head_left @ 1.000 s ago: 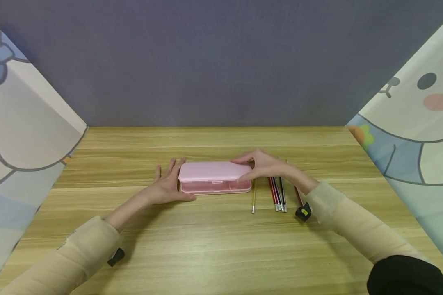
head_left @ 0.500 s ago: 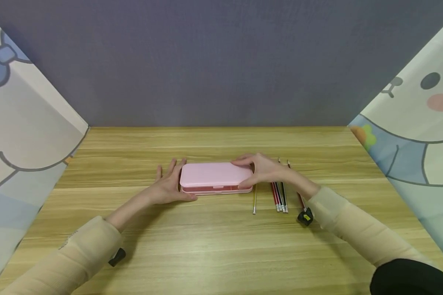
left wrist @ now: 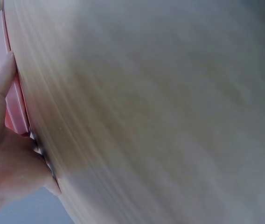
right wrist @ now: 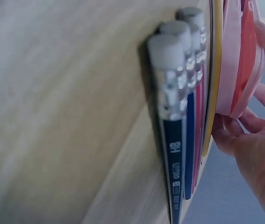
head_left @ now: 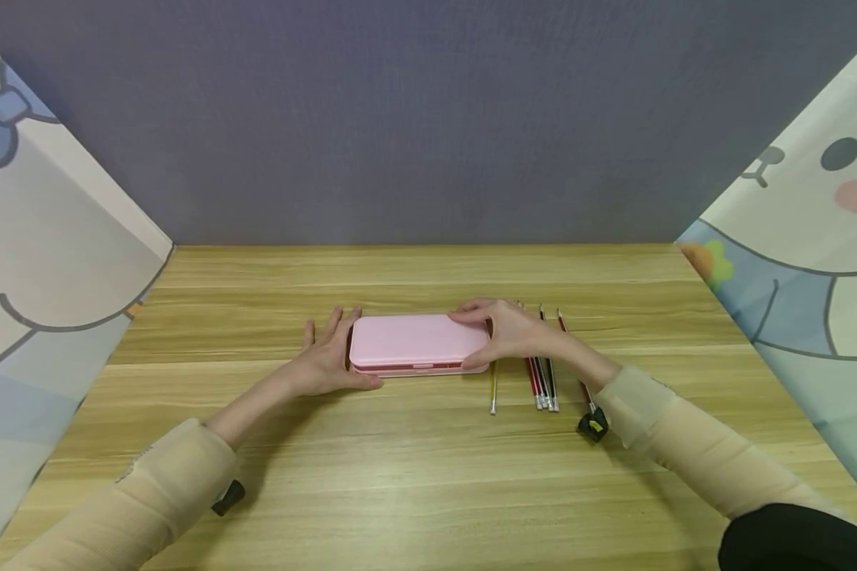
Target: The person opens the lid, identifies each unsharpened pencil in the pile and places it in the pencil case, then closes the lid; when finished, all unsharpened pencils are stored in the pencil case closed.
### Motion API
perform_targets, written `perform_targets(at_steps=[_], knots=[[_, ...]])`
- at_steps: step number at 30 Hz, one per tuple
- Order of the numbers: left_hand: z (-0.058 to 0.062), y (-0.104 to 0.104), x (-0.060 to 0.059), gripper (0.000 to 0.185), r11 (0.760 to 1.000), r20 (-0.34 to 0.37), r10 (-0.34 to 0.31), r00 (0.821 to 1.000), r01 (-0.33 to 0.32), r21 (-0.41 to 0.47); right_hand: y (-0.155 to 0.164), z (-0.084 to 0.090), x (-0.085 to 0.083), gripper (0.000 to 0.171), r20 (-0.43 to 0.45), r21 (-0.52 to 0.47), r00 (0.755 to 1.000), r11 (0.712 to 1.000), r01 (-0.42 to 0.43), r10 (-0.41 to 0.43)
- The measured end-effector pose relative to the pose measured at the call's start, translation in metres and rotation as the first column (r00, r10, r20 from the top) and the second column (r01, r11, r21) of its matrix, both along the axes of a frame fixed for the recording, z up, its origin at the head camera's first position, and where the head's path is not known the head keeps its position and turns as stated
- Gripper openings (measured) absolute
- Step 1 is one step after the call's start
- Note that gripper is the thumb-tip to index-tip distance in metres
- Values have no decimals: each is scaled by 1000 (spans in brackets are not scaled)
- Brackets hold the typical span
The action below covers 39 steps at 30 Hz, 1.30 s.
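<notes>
I judge the pink pencil case (head_left: 417, 342) light, rigid, smooth-sided; my left hand (head_left: 326, 361) rests flat-fingered against one end; my right hand (head_left: 512, 331) pinches the other, lid nearly closed.

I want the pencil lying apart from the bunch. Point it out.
It is the yellow pencil, lying alone beside the pink case, with bare table between it and the red and dark pencils bunched to its right.

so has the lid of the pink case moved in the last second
Yes. The lid has come down toward the case's base, which stayed put on the table; the gap is almost shut.
</notes>
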<state>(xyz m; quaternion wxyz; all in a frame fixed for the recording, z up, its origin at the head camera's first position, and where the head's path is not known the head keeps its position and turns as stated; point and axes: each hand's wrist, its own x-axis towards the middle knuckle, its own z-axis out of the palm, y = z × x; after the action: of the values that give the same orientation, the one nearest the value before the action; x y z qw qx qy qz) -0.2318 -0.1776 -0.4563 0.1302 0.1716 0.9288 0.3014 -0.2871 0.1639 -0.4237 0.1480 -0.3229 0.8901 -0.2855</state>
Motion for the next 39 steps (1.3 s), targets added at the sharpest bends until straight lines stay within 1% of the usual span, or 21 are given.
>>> perform_targets(at_steps=[4,11,21,28,31,35,37,39], knots=[[0,-1,0,125,1000,6,-2,1000,2,2,-1,-1,1,90,-18,8,1000,1000,1,-1],[3,0,2,126,1000,9,2,1000,-2,6,-3,-3,4,90,-87,21,996,1000,-8,10],[2,-1,1,125,1000,16,5,1000,-5,-5,-4,-5,5,91,-104,11,994,1000,-20,22],[3,4,1,125,1000,-6,14,1000,-14,-23,-1,-5,7,88,-92,-12,996,1000,-16,15],[5,6,1,117,999,-30,-5,1000,3,-47,0,-6,8,89,-84,-1,996,1000,-7,7],[13,9,2,112,990,-65,-74,995,66,-121,-1,-6,8,89,-96,16,995,1000,-6,8],[19,11,3,112,977,-100,-112,989,91,-191,-2,-7,7,89,-113,18,994,1000,-9,11],[24,12,4,111,958,-136,-150,979,110,-265,-2,-6,6,90,-126,16,992,1000,-12,14]])
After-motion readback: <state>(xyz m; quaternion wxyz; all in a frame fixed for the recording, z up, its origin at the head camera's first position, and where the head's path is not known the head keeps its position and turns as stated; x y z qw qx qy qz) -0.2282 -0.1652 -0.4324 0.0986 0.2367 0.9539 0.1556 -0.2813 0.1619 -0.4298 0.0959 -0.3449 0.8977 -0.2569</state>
